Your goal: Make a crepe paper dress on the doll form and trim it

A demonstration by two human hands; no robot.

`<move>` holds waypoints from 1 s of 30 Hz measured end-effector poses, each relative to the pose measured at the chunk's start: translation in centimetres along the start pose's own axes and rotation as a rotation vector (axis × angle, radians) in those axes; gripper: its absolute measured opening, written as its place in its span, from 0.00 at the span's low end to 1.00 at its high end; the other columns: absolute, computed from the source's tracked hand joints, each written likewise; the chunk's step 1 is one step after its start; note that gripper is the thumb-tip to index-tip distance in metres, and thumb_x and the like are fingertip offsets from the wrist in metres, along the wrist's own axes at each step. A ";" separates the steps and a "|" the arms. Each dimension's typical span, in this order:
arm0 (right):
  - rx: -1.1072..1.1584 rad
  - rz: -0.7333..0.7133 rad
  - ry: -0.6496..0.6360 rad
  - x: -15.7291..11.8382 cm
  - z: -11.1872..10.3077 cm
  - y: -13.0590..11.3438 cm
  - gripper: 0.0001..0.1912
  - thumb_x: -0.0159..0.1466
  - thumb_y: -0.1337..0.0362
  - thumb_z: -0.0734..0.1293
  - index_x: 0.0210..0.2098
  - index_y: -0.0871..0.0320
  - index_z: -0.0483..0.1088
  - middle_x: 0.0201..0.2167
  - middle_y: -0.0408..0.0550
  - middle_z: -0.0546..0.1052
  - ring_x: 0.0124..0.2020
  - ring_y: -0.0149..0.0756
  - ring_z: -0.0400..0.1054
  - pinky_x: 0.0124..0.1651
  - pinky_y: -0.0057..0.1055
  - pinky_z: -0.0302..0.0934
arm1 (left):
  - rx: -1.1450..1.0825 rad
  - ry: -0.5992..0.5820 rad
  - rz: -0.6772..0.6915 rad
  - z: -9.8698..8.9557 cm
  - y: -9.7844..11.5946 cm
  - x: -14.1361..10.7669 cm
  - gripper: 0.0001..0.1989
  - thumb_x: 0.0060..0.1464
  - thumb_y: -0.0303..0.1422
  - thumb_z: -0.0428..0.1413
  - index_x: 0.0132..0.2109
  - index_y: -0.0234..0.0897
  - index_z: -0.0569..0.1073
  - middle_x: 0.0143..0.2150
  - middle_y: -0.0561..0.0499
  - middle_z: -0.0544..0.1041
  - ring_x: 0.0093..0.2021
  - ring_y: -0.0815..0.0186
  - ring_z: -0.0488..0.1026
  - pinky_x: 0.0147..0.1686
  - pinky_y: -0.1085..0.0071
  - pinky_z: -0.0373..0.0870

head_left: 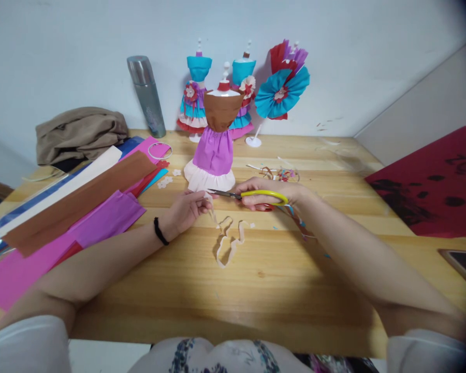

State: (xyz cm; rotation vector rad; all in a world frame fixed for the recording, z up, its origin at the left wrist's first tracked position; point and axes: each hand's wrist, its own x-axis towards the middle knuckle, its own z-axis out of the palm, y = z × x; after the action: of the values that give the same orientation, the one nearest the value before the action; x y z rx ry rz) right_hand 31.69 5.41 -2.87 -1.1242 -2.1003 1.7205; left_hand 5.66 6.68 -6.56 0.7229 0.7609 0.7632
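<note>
My right hand (256,186) grips scissors (270,194) with yellow handles, their blades pointing left at the hem of a small dress form (217,150). The form wears a brown top, a purple skirt and a pale ruffle (210,176). Beside the blade tips, my left hand (190,210) is closed in a pinch on a thin cream strip (226,259), by the ruffle's lower edge. The strip hangs from the fingers and curls loosely on the table. Whether the blades are parted is too small to tell.
Two more dressed forms (199,98) and a blue paper flower (281,93) on a stand are at the back. A flask (147,98) and brown cloth (81,134) stand left, above coloured paper sheets (81,204). Paper scraps (281,173) lie right, with a red board (435,181) beyond.
</note>
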 end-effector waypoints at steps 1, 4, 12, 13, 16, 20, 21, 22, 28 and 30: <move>-0.001 0.003 0.004 0.0 0.0 0.0 0.26 0.63 0.41 0.70 0.36 0.61 0.67 0.23 0.38 0.68 0.16 0.20 0.57 0.16 0.20 0.52 | 0.000 0.000 0.001 0.0 0.0 0.0 0.05 0.51 0.27 0.62 0.29 0.28 0.78 0.24 0.48 0.76 0.24 0.73 0.71 0.26 0.77 0.64; -0.010 0.024 0.021 0.1 0.1 0.2 0.25 0.64 0.42 0.69 0.35 0.60 0.66 0.22 0.37 0.67 0.16 0.20 0.57 0.16 0.20 0.51 | 0.003 0.001 0.003 0.0 0.0 0.0 0.06 0.51 0.27 0.62 0.29 0.28 0.78 0.24 0.48 0.76 0.24 0.73 0.70 0.27 0.77 0.64; -0.050 0.033 0.050 0.3 0.1 0.4 0.26 0.61 0.41 0.71 0.33 0.59 0.65 0.17 0.34 0.62 0.15 0.21 0.53 0.17 0.21 0.44 | 0.004 0.013 -0.004 0.0 -0.1 0.0 0.06 0.52 0.27 0.60 0.29 0.27 0.79 0.24 0.48 0.76 0.23 0.73 0.70 0.26 0.77 0.64; -0.057 0.024 0.057 0.4 0.1 0.3 0.26 0.60 0.41 0.72 0.33 0.59 0.65 0.18 0.34 0.62 0.16 0.21 0.52 0.18 0.21 0.44 | 0.004 0.015 -0.006 0.0 -0.1 0.0 0.06 0.52 0.27 0.60 0.29 0.27 0.79 0.24 0.47 0.76 0.23 0.73 0.70 0.26 0.77 0.65; -0.075 -0.005 0.078 0.4 0.1 0.1 0.26 0.60 0.42 0.73 0.33 0.60 0.65 0.19 0.33 0.60 0.18 0.21 0.49 0.21 0.22 0.42 | 0.004 0.021 -0.016 0.1 0.0 0.0 0.07 0.53 0.27 0.59 0.30 0.26 0.78 0.22 0.48 0.75 0.22 0.72 0.70 0.25 0.77 0.64; -0.095 -0.022 0.090 0.3 0.1 0.1 0.26 0.62 0.41 0.70 0.33 0.59 0.63 0.21 0.33 0.58 0.19 0.21 0.49 0.21 0.22 0.43 | 0.004 0.035 -0.022 0.2 0.0 0.1 0.09 0.54 0.26 0.56 0.28 0.27 0.77 0.25 0.45 0.78 0.22 0.73 0.70 0.23 0.78 0.64; -0.097 -0.020 0.078 0.2 0.1 0.1 0.26 0.63 0.40 0.69 0.33 0.59 0.63 0.21 0.34 0.58 0.19 0.21 0.49 0.21 0.23 0.43 | 0.005 0.037 -0.022 0.2 -0.1 0.2 0.09 0.54 0.26 0.56 0.28 0.27 0.77 0.25 0.45 0.78 0.21 0.73 0.70 0.23 0.78 0.64; -0.097 -0.018 0.059 0.1 0.0 0.1 0.27 0.64 0.40 0.68 0.34 0.58 0.63 0.22 0.34 0.59 0.19 0.22 0.50 0.21 0.23 0.44 | 0.006 0.038 -0.023 0.1 -0.1 0.1 0.09 0.54 0.26 0.57 0.28 0.27 0.77 0.24 0.45 0.78 0.21 0.73 0.70 0.23 0.78 0.64; -0.095 -0.010 -0.015 -0.1 -0.2 -0.3 0.26 0.65 0.40 0.67 0.37 0.59 0.64 0.27 0.38 0.64 0.24 0.23 0.56 0.23 0.22 0.51 | 0.014 0.042 -0.020 0.1 -0.1 0.1 0.07 0.54 0.26 0.58 0.29 0.26 0.78 0.24 0.46 0.77 0.21 0.73 0.71 0.23 0.78 0.64; -0.089 0.010 -0.019 -0.1 -0.2 -0.6 0.26 0.65 0.40 0.67 0.38 0.60 0.65 0.28 0.39 0.65 0.24 0.22 0.57 0.24 0.21 0.52 | 0.013 0.044 -0.017 0.2 -0.1 0.1 0.07 0.54 0.25 0.58 0.29 0.27 0.77 0.26 0.45 0.79 0.22 0.73 0.71 0.24 0.77 0.64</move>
State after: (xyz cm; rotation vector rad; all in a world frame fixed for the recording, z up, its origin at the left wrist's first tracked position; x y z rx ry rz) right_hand 31.65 5.51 -2.27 -1.1477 -2.2066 1.6632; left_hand 5.87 6.66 -6.57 0.7122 0.8118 0.7613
